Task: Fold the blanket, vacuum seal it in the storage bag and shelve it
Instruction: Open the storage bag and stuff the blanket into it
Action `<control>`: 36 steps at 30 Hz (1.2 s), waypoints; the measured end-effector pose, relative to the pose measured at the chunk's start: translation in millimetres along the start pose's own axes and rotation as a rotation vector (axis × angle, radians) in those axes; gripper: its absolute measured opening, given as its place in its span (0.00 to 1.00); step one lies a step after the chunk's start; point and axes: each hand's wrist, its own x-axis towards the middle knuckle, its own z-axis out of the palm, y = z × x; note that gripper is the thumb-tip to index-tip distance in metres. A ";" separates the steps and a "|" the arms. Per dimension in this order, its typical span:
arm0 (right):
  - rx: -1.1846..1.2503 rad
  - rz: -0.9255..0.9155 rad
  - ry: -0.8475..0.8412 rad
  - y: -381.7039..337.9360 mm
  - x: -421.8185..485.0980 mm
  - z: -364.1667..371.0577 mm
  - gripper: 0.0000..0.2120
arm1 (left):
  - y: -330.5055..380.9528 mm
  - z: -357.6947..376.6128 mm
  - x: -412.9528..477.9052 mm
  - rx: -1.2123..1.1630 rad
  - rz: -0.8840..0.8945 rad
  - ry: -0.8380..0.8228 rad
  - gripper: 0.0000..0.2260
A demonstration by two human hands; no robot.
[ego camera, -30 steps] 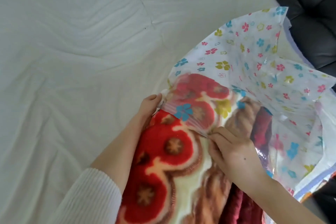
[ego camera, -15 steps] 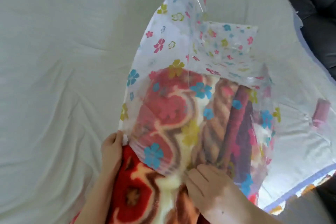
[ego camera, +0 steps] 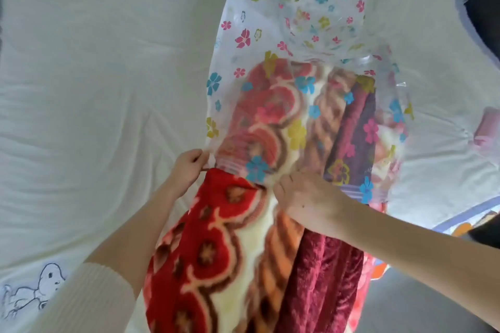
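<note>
On a bed (ego camera: 94, 89) spread with a pale, wrinkled sheet, the folded red-patterned blanket (ego camera: 216, 251) lies about half inside the flower-printed clear storage bag (ego camera: 270, 35), its far part showing through the plastic and its near part bare toward the person. The left hand (ego camera: 189, 167) pinches the bag's mouth edge at the left, and the right hand (ego camera: 305, 197) grips that edge over the blanket's middle. The bagging step looks underway; next the mouth must be drawn nearer until the blanket clears the zip strip.

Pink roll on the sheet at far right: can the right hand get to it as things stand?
Probably not yet: the right hand pinches the storage bag mouth over the blanket; nothing lies across the way to the pink roll.
</note>
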 end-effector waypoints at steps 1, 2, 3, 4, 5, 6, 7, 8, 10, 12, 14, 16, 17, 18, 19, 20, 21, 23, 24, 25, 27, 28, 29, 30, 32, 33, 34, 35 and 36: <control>0.000 -0.003 0.000 -19.0 -10.2 -0.9 0.12 | -15.8 0.6 -11.1 -0.007 -0.028 -0.020 0.18; 0.014 0.011 0.001 -34.1 -17.4 -1.5 0.12 | -26.6 0.3 -20.4 0.005 -0.044 -0.034 0.18; 0.042 0.051 0.005 -42.9 -20.1 -2.5 0.12 | -33.1 -1.0 -25.4 0.022 -0.047 -0.038 0.18; 0.084 0.108 0.019 -44.8 -19.5 -3.0 0.11 | -31.5 -1.9 -27.0 0.047 -0.054 -0.038 0.18; 0.129 0.167 0.049 -40.4 -17.7 -4.9 0.09 | -26.7 -2.9 -21.5 0.102 -0.057 -0.030 0.16; 0.181 0.228 0.081 -32.8 -18.1 -7.8 0.09 | -19.6 -4.6 -12.2 0.178 -0.061 -0.024 0.14; 0.221 0.304 0.112 -24.1 -23.3 -12.1 0.11 | -10.2 -5.2 -1.7 0.278 -0.063 0.006 0.13; 0.251 0.399 0.148 -16.7 -35.2 -15.2 0.12 | -0.4 -6.2 7.5 0.396 -0.077 0.074 0.14; 0.311 0.692 0.243 -4.7 -76.6 -12.7 0.12 | 25.4 -4.7 17.7 0.566 0.013 0.325 0.13; 0.379 1.063 0.285 5.5 -126.0 -2.9 0.11 | 60.0 10.4 8.9 0.595 0.289 0.552 0.10; 0.481 1.454 0.247 17.1 -167.7 16.2 0.09 | 103.0 36.3 -10.6 0.618 0.640 0.570 0.09; 0.582 1.729 0.125 30.3 -199.5 43.9 0.11 | 141.4 73.2 -25.9 0.659 0.940 0.394 0.09; 0.634 1.795 0.053 37.4 -210.9 59.6 0.13 | 159.3 94.4 -32.0 0.694 1.044 0.282 0.09; 0.694 1.826 -0.004 44.6 -220.0 76.7 0.14 | 174.6 116.6 -35.7 0.739 1.120 0.166 0.10; 0.749 1.844 -0.046 51.6 -226.6 93.5 0.16 | 185.9 139.7 -36.7 0.796 1.174 0.053 0.10; 0.802 1.861 -0.073 58.0 -231.1 109.6 0.17 | 194.4 163.3 -35.6 0.864 1.220 -0.053 0.12; 0.861 1.888 -0.090 63.5 -234.0 124.4 0.19 | 199.7 186.0 -32.9 0.945 1.251 -0.153 0.14; 0.949 1.914 -0.127 70.4 -237.3 152.6 0.23 | 204.3 225.8 -25.1 1.117 1.261 -0.342 0.18; 0.960 1.902 -0.157 72.4 -238.3 168.1 0.25 | 204.2 242.5 -20.5 1.200 1.252 -0.410 0.19; 0.941 1.872 -0.188 75.9 -240.5 182.9 0.26 | 203.3 257.0 -16.3 1.281 1.247 -0.459 0.21; 0.949 1.806 -0.166 85.6 -241.4 206.2 0.23 | 196.9 278.6 -8.5 1.408 1.268 -0.522 0.23; 1.030 1.814 -0.075 90.8 -243.5 213.8 0.17 | 192.5 285.9 -5.3 1.436 1.286 -0.535 0.24; 1.191 1.851 0.065 96.9 -244.8 215.1 0.12 | 189.1 291.6 -2.9 1.450 1.292 -0.540 0.23; 1.412 1.899 0.252 102.4 -246.0 211.9 0.10 | 187.0 296.6 -1.0 1.460 1.291 -0.540 0.24; 1.788 1.970 0.619 109.8 -253.1 208.5 0.08 | 182.0 305.5 0.6 1.475 1.296 -0.528 0.26; 1.851 1.976 0.666 113.0 -255.0 209.0 0.08 | 180.9 310.1 0.4 1.490 1.293 -0.533 0.28; 1.838 1.980 0.622 114.1 -254.5 211.2 0.10 | 181.9 315.0 -0.9 1.521 1.275 -0.543 0.31; 1.734 1.963 0.530 113.7 -252.8 213.6 0.13 | 182.3 320.6 -2.1 1.556 1.255 -0.536 0.33; 1.593 1.952 0.451 112.1 -250.3 216.8 0.14 | 182.1 325.4 -3.8 1.606 1.226 -0.527 0.35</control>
